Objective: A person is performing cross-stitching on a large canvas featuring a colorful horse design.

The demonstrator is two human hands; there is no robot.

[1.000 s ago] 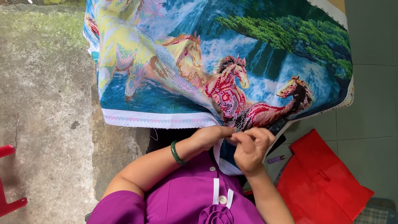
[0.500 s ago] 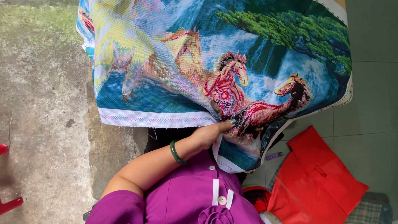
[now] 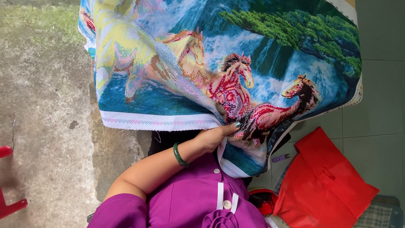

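Cloth embroidery (image 3: 219, 71) edge pinched by left hand (image 3: 215, 137)

- The left hand (image 3: 215, 137), at lower centre, pinches the fold of the horse-pattern embroidery cloth (image 3: 219, 63).
- A red bag (image 3: 325, 185) lies at lower right.

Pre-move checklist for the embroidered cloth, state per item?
1. Left hand gripping the cross-stitch cloth: ok, thumb on top at the fold.
2. Right hand visible: not ok, out of sight.
3. Needle and thread located: cannot tell.
4. Small purple tool in sight: ok, lying between the cloth's edge and the red bag.
5. Stitched side facing up: ok, horses visible.
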